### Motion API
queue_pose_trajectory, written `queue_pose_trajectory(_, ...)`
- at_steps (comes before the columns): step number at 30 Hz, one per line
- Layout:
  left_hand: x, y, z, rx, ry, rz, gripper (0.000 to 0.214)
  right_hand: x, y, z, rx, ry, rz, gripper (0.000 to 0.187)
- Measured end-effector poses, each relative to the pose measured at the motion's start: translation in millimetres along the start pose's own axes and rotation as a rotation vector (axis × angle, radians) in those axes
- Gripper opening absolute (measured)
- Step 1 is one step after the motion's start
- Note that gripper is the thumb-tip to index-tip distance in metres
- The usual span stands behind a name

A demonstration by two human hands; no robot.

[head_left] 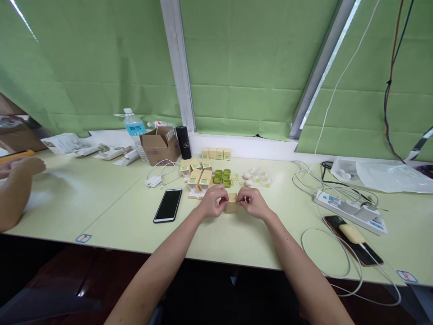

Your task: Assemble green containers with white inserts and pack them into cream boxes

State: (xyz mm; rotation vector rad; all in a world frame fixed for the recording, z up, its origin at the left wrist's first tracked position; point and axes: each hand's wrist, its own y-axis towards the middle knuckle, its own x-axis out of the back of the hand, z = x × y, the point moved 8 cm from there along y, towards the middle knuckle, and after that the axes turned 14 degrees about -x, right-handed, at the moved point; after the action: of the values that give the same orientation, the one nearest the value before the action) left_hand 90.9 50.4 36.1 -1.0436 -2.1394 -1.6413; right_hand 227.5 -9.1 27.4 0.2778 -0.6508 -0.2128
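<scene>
A small tan cardboard box (231, 207) stands upright on the table between my two hands. My left hand (214, 200) pinches its upper left edge, fingers closed. On the opposite side my right hand (253, 201) pinches the upper right edge in the same way. Just beyond lie several small green containers (222, 175) in a cluster, with tiny yellow pieces (236, 178) beside them. Several tan boxes with green labels (199, 178) sit to the left, some with open flaps. Clear round cups with yellow bits (262, 177) are grouped to the right.
A row of tan boxes (216, 153) lines the wall. Leftward are a phone (168, 205), a white charger (154, 181), a brown carton (160, 146), a black bottle (183, 142) and a water bottle (135, 131). Rightward lie a power strip (350, 211) and cables. Another person's arm (16, 189) rests far left.
</scene>
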Motion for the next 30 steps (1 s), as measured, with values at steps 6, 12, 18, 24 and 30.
queue_pose_trajectory(6, 2.7, 0, -1, -0.014, -0.001, -0.026, 0.020, 4, 0, 0, 0.011, -0.029, 0.005, 0.020)
queue_pose_trajectory(12, -1.5, -1, 2, -0.034, 0.043, -0.003, 0.044, 1, -1, -5, -0.018, -0.086, 0.013, 0.020)
queue_pose_trajectory(18, 3.6, -4, 8, 0.008, 0.017, -0.079, 0.039, 14, 0, -8, -0.111, 0.072, -0.100, 0.018)
queue_pose_trajectory(24, 14.9, -1, 14, 0.154, 0.140, -0.090, 0.022, 50, 0, -22, -0.281, 0.149, -0.382, 0.027)
queue_pose_trajectory(30, -3.7, 2, 10, 0.311, 0.261, 0.329, 0.075, 75, -9, -39, -0.393, -0.133, -0.377, 0.028)
